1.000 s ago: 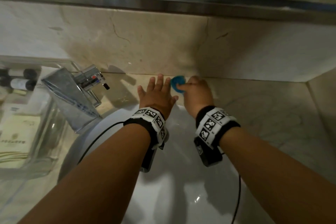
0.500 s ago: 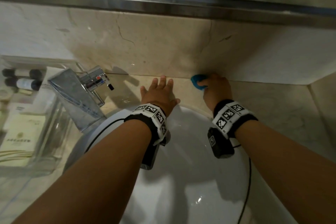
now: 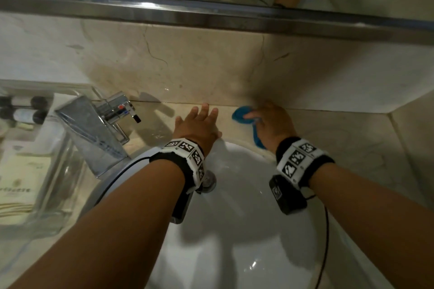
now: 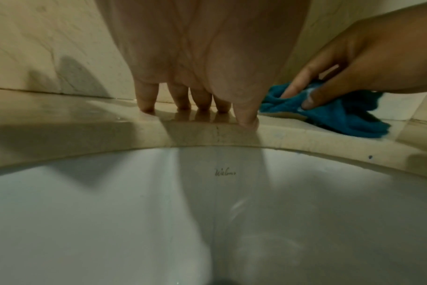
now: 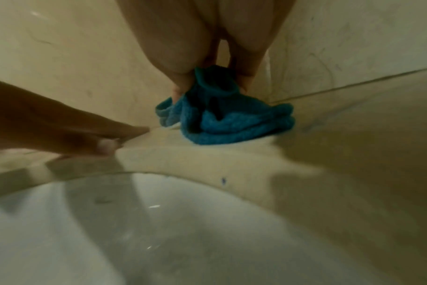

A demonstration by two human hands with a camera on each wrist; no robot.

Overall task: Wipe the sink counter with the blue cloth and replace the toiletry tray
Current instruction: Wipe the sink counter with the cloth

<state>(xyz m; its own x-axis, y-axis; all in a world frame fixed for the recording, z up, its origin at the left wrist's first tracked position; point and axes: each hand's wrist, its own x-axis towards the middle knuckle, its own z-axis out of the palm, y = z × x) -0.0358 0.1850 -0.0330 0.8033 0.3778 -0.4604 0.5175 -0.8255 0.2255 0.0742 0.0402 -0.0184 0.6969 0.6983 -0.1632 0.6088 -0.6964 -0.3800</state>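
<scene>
My right hand (image 3: 270, 119) grips the bunched blue cloth (image 3: 242, 116) on the beige marble counter (image 3: 340, 148) behind the white sink basin (image 3: 246, 230), close to the back wall. In the right wrist view the cloth (image 5: 227, 123) is pinched between thumb and fingers and lies crumpled on the stone. My left hand (image 3: 199, 122) rests flat on the counter rim just left of the cloth, its straight fingertips (image 4: 183, 105) touching the stone. The clear toiletry tray (image 3: 30, 159) sits at the far left of the counter with bottles and packets in it.
A chrome faucet (image 3: 94, 129) stands left of the basin, between the tray and my left hand. The marble backsplash and a metal mirror ledge (image 3: 211, 16) run along the back. A side wall (image 3: 418, 148) bounds the counter on the right.
My right hand carried the cloth rightward along the back of the counter, then slightly back left and toward the basin. The left hand stayed planted on the rim.
</scene>
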